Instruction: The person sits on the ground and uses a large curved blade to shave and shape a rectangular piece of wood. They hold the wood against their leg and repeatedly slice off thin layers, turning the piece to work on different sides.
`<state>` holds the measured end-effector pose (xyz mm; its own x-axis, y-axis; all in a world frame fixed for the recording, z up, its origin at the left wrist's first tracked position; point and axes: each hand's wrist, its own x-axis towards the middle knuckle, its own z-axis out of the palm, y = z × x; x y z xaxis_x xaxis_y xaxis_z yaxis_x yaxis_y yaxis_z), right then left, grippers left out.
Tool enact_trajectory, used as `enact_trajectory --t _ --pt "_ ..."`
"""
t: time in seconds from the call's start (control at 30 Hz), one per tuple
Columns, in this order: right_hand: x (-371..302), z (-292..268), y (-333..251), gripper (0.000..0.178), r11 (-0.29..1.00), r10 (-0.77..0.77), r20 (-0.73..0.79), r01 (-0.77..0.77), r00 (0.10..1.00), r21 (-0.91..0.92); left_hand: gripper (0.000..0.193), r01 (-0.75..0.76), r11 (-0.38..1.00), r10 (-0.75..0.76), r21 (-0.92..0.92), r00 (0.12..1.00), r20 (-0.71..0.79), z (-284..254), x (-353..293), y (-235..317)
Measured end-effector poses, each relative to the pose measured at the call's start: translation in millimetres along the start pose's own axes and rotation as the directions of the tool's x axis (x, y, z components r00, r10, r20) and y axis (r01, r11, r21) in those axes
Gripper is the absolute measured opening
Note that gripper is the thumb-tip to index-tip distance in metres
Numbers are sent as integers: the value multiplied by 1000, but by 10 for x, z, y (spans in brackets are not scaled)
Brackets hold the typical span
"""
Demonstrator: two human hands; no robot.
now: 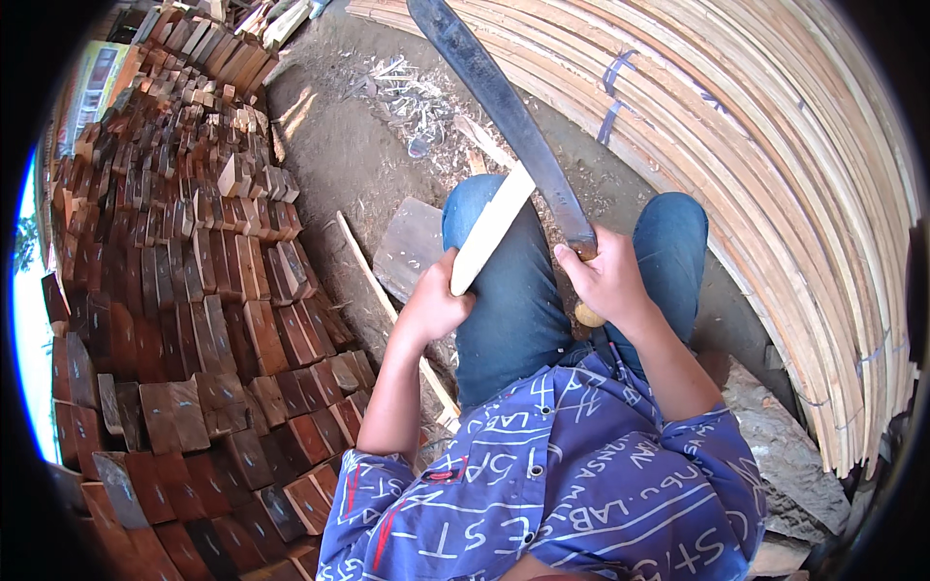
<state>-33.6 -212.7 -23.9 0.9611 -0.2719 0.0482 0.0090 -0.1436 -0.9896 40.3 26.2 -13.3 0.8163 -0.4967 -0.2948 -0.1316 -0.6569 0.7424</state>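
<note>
Outdoor woodworking yard: stacked wood blocks [194, 290]

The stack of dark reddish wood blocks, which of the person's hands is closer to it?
Left. The left hand, holding a pale wood strip, is on the side of the wood blocks; the right hand, gripping the long blade, is farther off, over the right knee.

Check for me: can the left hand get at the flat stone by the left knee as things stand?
Probably not right away. The left hand is closed around the pale wood strip. The stone lies close, just beyond it on the ground, with nothing between them.
</note>
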Motion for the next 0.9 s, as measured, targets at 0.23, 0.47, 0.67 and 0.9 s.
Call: enact_trajectory --t 0.23,0.47,0.67,0.9 --pt "36 83 -84 23 878 -181 144 226 973 -421 19 351 874 -271 -335 926 264 -43 -35 149" --pt "231 153 -93 33 695 -270 354 435 896 -573 17 538 527 -202 -657 831 518 -32 -202 109" --pt "312 266 11 33 635 -262 345 430 901 -642 15 560 484 -238 -672 823 515 6 -218 124" --pt "493 156 193 23 543 -451 242 479 859 -689 13 574 493 -269 -654 816 512 30 -222 179"
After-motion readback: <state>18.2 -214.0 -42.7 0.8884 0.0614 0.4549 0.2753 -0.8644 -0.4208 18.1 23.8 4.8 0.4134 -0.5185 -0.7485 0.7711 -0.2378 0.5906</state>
